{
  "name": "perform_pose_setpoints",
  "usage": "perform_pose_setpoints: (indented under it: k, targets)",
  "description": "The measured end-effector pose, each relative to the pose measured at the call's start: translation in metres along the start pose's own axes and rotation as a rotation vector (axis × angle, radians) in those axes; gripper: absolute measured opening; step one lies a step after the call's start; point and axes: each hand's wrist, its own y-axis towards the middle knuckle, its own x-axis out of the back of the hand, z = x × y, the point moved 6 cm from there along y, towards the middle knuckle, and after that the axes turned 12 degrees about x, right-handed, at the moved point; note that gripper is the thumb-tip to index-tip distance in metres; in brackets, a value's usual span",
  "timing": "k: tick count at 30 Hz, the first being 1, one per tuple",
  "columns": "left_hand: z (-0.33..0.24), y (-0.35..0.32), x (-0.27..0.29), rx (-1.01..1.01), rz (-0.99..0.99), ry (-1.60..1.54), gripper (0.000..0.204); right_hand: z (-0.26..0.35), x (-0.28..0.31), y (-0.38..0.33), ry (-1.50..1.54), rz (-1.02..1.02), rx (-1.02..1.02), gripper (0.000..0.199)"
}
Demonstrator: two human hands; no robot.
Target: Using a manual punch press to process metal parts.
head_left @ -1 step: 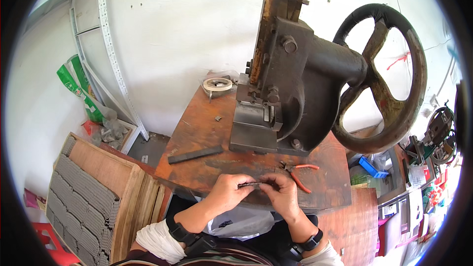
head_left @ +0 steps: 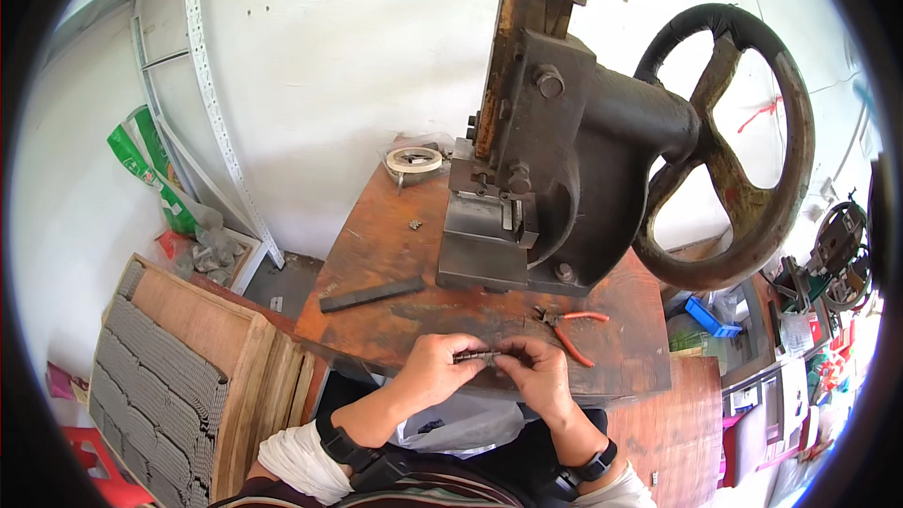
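left fingers [head_left: 461, 341] and right fingers [head_left: 514, 346] hold a dark strip [head_left: 472, 355].

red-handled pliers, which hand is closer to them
Right. The right hand is just below and left of the red-handled pliers in the picture; the left hand is farther left, beyond the right hand.

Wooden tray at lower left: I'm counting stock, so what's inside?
Rows of closely packed thin grey strips lie in the wooden tray; part of its brown base shows. Whatever is beneath the strips is covered.
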Motion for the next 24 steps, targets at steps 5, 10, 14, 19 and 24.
perform_pose_setpoints:
  k: [5, 10, 14, 19, 24]
  targets:
    - [0.017, -0.014, -0.016, 0.340, 0.148, -0.111, 0.016, -0.001, 0.000, -0.030, 0.086, 0.075, -0.230, 0.015]
    - [0.048, -0.035, -0.031, 0.498, 0.259, -0.327, 0.017, -0.004, -0.006, -0.076, 0.128, -0.041, -0.311, 0.016]
    - [0.072, -0.040, -0.044, 0.614, 0.342, -0.397, 0.015, -0.016, -0.010, -0.100, 0.186, -0.114, -0.498, 0.015]
    - [0.089, -0.039, -0.048, 0.815, 0.257, -0.594, 0.016, -0.044, -0.019, -0.102, 0.411, -0.146, -0.605, 0.017]
    - [0.084, -0.043, -0.052, 0.904, 0.236, -0.899, 0.015, -0.048, -0.023, -0.103, 0.399, -0.241, -0.587, 0.015]
